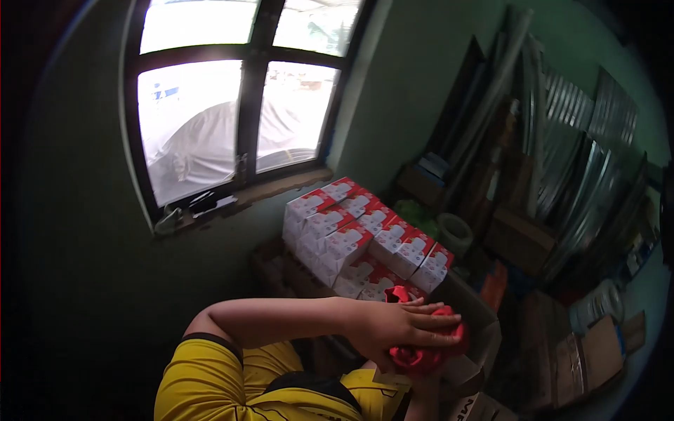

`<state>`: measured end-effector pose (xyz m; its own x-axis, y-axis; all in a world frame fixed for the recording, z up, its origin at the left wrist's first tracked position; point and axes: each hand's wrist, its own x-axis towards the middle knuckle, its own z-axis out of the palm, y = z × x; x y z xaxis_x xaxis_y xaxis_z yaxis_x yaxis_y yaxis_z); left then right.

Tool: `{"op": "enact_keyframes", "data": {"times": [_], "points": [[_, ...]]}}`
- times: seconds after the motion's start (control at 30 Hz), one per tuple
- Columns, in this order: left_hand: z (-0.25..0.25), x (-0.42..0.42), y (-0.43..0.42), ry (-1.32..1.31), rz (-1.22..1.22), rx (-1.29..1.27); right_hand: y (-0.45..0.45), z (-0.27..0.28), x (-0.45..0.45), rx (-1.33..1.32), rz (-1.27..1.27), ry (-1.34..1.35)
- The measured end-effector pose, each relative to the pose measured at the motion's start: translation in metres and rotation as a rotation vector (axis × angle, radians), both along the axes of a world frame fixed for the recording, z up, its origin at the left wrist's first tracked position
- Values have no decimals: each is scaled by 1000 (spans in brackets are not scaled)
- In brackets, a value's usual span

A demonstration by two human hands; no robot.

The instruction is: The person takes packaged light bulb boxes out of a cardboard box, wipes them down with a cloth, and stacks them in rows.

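Note:
My left hand (pixel 404 330) reaches across from the left, its fingers extended over a crumpled red cloth (pixel 425 358) and its thumb bent down at the near side. A loop of red with a dark opening shows above the knuckles. From below, my right forearm (pixel 425 400) comes up under the red cloth; the fingers of that hand are hidden behind it. Just beyond my hands are several small red-and-white boxes (pixel 344 242) in stacked rows, each printed with a white picture.
An open cardboard carton (pixel 484 337) stands right of my hands, with a lettered box (pixel 477 407) below it. Metal sheets and long strips (pixel 562 140) lean on the right wall. A roll of tape (pixel 455 233) lies behind the boxes. The window (pixel 242 119) is at upper left.

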<state>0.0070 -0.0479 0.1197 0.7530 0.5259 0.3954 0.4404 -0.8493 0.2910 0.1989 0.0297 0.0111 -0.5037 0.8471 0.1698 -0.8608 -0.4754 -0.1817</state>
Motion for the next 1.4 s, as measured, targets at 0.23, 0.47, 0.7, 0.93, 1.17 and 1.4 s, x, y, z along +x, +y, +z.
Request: {"op": "enact_keyframes", "data": {"times": [0.23,0.47,0.7,0.93,1.17,1.4], "points": [[9,4,-36,-159,-167,-35,-9,-1,9,420,-321,-471],[20,23,-52,-303,-186,73,-28,26,31,630,-520,-654],[25,28,-53,-290,-231,-1,-31,39,43,710,-647,-724],[21,15,-33,-372,-336,-16,-48,23,33,793,-657,-863],[12,12,-22,-455,-318,-188,-58,-7,13,781,-685,-924],[-5,-15,-11,-430,-111,-272,-50,-22,-1,684,-644,-825]]}}
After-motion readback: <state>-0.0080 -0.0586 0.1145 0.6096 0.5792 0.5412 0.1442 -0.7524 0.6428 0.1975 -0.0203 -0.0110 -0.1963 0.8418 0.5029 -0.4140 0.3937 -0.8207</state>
